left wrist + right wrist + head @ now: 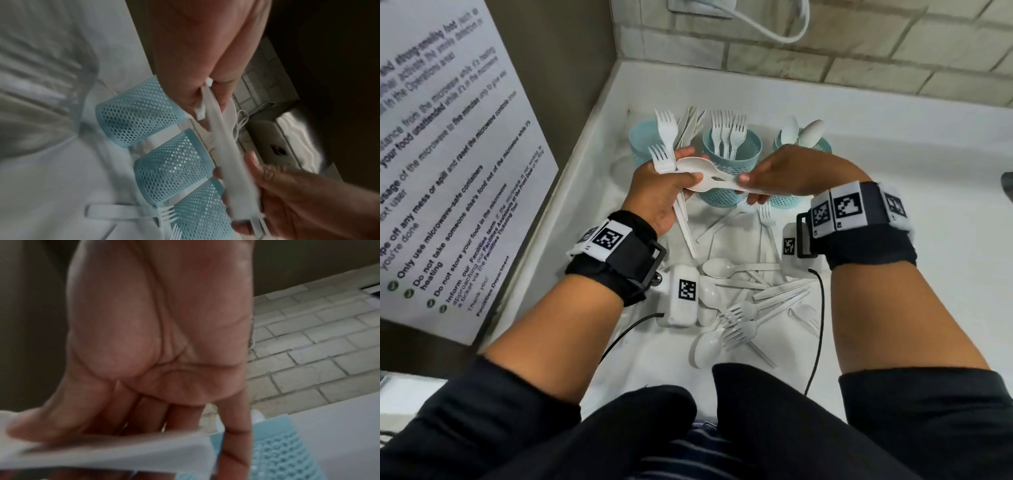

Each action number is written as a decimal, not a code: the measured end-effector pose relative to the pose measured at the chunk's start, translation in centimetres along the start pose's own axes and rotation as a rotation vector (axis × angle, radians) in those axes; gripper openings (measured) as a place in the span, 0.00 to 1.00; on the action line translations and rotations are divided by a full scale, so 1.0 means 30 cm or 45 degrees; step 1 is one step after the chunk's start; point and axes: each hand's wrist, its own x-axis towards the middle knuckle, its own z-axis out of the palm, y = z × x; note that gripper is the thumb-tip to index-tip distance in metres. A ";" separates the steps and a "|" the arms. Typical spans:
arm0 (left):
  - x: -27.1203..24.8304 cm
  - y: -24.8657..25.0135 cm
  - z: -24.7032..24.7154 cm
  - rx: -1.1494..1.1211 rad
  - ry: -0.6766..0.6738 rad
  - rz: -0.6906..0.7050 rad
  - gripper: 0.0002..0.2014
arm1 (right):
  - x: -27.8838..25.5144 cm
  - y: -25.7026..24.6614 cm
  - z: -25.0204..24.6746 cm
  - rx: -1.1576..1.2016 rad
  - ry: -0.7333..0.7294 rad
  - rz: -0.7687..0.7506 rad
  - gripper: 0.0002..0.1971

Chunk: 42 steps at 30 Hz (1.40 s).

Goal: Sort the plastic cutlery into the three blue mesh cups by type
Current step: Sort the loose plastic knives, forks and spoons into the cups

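Head view: we see our left hand (659, 192) clutching a bundle of forks (666, 144), while our right hand (787, 178) pinches a spoon (709, 178) between both hands, above the three blue mesh cups (732, 150). Loose cutlery (743, 301) litters the white surface (911, 192).

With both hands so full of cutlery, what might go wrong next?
The left hand grips forks and a spoon together, so pulling the spoon free with the right hand may spill the forks. The left cup seems to hold a fork among knives, likely missorted.
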 end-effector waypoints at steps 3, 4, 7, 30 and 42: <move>0.000 -0.001 0.043 0.112 -0.068 0.026 0.18 | 0.016 -0.041 0.035 0.235 -0.246 0.008 0.13; -0.002 -0.001 0.058 0.143 -0.096 0.030 0.17 | 0.027 -0.042 0.046 0.373 -0.312 0.022 0.11; -0.003 -0.003 0.095 0.165 -0.156 0.000 0.16 | 0.038 -0.006 0.048 0.678 -0.457 0.068 0.11; 0.012 -0.026 0.109 0.081 -0.331 -0.370 0.09 | 0.176 0.193 -0.005 1.740 1.171 -0.057 0.08; 0.002 -0.030 0.093 0.023 -0.517 -0.514 0.12 | 0.108 0.082 -0.014 0.335 1.382 -0.289 0.21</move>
